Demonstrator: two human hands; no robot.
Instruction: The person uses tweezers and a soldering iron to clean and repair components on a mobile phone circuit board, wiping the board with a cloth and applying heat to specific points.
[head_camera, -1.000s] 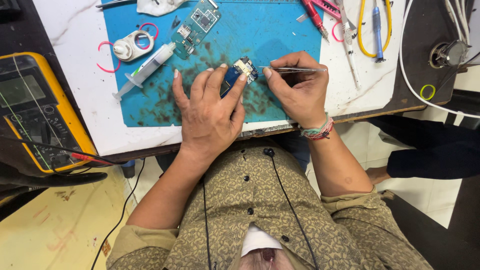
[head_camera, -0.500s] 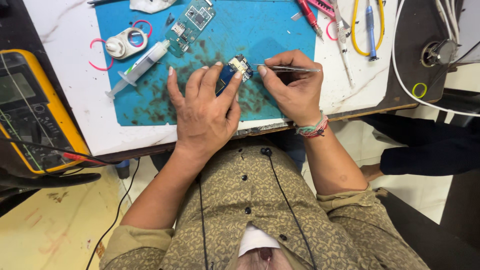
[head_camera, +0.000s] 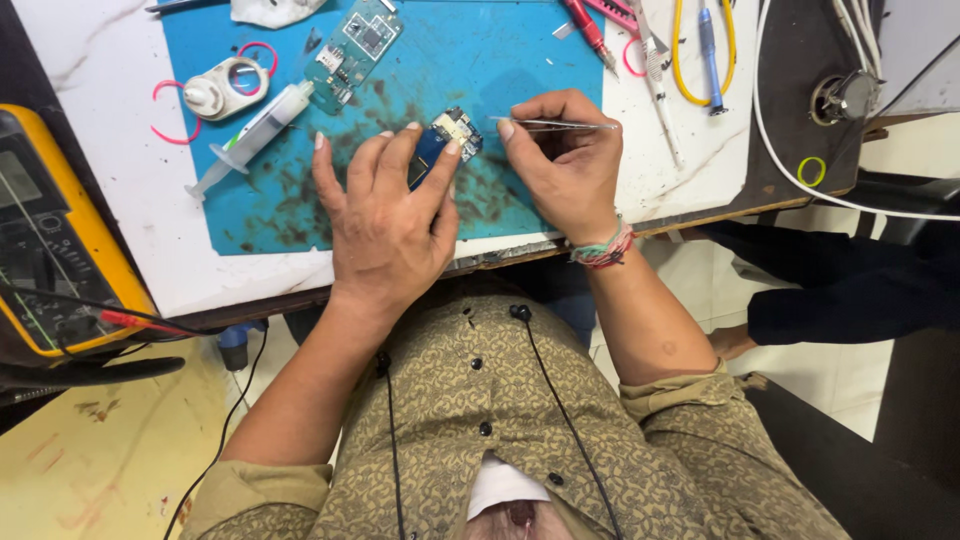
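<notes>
My left hand (head_camera: 385, 215) lies flat on the stained blue work mat (head_camera: 500, 60) and pins a small blue circuit board (head_camera: 447, 138) under its fingertips. My right hand (head_camera: 560, 160) grips thin metal tweezers (head_camera: 555, 124), their tips pointing left toward the board's top edge. A second, greenish circuit board (head_camera: 355, 45) rests on the mat further back. A plastic syringe (head_camera: 255, 135) lies at the mat's left edge.
A yellow multimeter (head_camera: 50, 240) with leads sits at the left. A round white lens with pink loops (head_camera: 228, 88) lies on the white bench. Red-handled tools (head_camera: 590, 25), a blue pen (head_camera: 708, 45), yellow cable and white wires fill the right side. Another person's dark sleeve (head_camera: 850, 290) shows at right.
My view has shifted slightly, moving the bench up in the picture. Both hands stay in place on the small board and tweezers.
</notes>
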